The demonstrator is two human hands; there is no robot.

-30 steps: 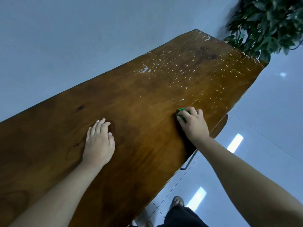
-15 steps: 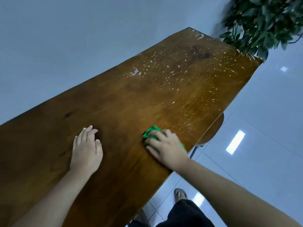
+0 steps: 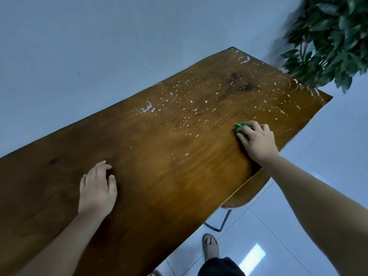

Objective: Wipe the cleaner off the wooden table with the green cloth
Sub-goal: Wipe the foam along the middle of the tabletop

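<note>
A long brown wooden table (image 3: 159, 160) runs from lower left to upper right. White flecks of cleaner (image 3: 199, 100) dot its far half, with a bigger white smear (image 3: 148, 108) near the back edge. My right hand (image 3: 256, 140) presses a small green cloth (image 3: 243, 127) onto the table near its right edge; only a bit of green shows past my fingers. My left hand (image 3: 97, 188) rests flat on the table's near part, fingers relaxed, holding nothing.
A leafy green plant (image 3: 328, 36) stands past the table's far corner. A wooden stool with a metal frame (image 3: 239, 198) sits under the right edge. My sandalled foot (image 3: 210, 246) stands on the pale tiled floor. A grey wall lies behind the table.
My right hand has slid the green cloth from near the front edge out toward the far right part of the table. The left hand has stayed resting on the wood.
</note>
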